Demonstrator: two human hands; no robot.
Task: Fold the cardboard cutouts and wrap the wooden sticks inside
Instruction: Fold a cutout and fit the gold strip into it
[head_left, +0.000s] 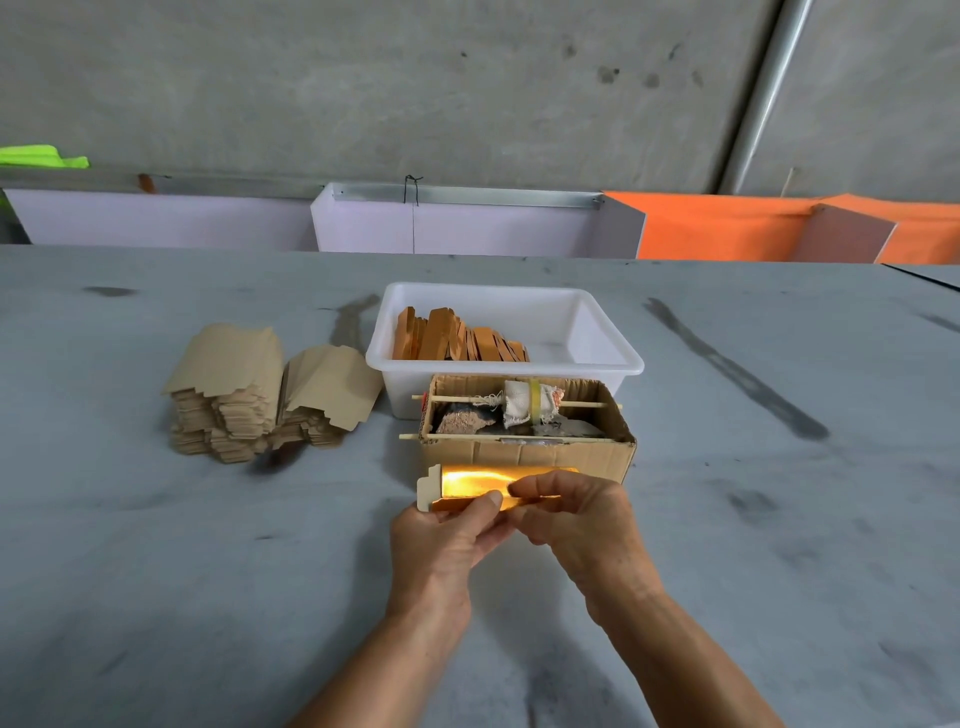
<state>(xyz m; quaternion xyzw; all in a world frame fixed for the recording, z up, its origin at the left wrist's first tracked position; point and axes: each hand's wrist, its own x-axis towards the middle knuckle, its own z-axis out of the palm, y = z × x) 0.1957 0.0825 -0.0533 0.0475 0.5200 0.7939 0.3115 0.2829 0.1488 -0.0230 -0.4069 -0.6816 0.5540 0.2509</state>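
Observation:
A cardboard cutout (470, 480) with a shiny gold inner face is held just above the table, partly folded lengthwise, its pale tab sticking out at the left end. My left hand (447, 535) pinches its near edge with thumb and fingers. My right hand (571, 514) grips the right half, and covers that end. No wooden stick shows inside the fold. Two stacks of flat brown cutouts (260, 395) lie at the left. Several folded orange pieces (457, 340) stand in a white plastic tub (613, 358).
A small open cardboard box (524, 449) sits right behind my hands, with two thin wooden skewers across it, one wrapped in a cloth roller (530, 402). Purple and orange partitions (467, 223) line the far table edge below a concrete wall.

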